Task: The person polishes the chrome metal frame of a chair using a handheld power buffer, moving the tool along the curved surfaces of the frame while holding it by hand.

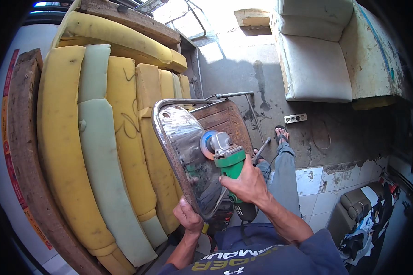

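My right hand point(247, 182) grips a green and grey angle grinder point(228, 158). Its disc point(207, 145) rests against a shiny curved metal panel point(183, 142) with a rusty rim. My left hand point(188, 216) holds the lower edge of that panel, thumb on top. The panel leans on a rusty metal chair frame point(229, 120). The grinder's black cord hangs down near my lap.
Yellow and pale green foam cushions point(101, 137) stack at my left against a wooden frame point(25, 151). A white sofa seat point(314, 64) lies at the far right. A power strip point(295, 118) sits on the concrete floor. My sandalled foot point(281, 135) is stretched forward.
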Tool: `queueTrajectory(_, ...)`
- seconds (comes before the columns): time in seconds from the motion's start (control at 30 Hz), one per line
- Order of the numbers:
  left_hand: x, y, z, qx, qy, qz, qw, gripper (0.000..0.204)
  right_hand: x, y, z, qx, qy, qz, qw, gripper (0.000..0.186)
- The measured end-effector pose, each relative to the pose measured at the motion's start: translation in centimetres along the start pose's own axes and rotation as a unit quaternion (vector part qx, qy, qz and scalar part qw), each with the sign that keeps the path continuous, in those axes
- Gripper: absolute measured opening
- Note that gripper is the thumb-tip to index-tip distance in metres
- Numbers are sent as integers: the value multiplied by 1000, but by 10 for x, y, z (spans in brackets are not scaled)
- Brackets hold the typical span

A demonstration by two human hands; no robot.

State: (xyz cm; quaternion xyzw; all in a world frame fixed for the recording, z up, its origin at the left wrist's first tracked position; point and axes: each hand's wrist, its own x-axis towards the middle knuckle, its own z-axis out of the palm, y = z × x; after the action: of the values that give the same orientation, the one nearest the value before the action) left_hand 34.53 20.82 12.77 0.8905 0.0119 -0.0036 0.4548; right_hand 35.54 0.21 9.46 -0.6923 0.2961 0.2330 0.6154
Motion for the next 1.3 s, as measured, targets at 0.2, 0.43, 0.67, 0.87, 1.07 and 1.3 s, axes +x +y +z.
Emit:
queueTrajectory(0.2, -4, 2, 1, 9, -4, -24, 1000, 50, -33, -8, 3, -7, -27, -43, 999, 79)
queueTrajectory(0.43, -8, -7, -14, 31, -45, -74, 996, 57, -21, 25, 8, -7, 17, -30, 999, 77)
queueTrajectory(0.67, -3, 2, -8, 22, -26, -32, 999, 56, -19, 35, 12, -2, 41, -20, 999, 76)
queueTrajectory(0.87, -6, 1, -7, 47, -54, -51, 996, 56, -22, 37, 14, -46, 44, -37, 997, 74)
queueTrajectory(1.07, -13, -15, -14, 20, -50, -66, 996, 50, -21, 47, 11, -26, 40, -52, 998, 76)
queueTrajectory(1.3, -22, -21, -16, 94, 5, -46, 994, 46, -1, 40, -4, -37, 26, -30, 999, 77)
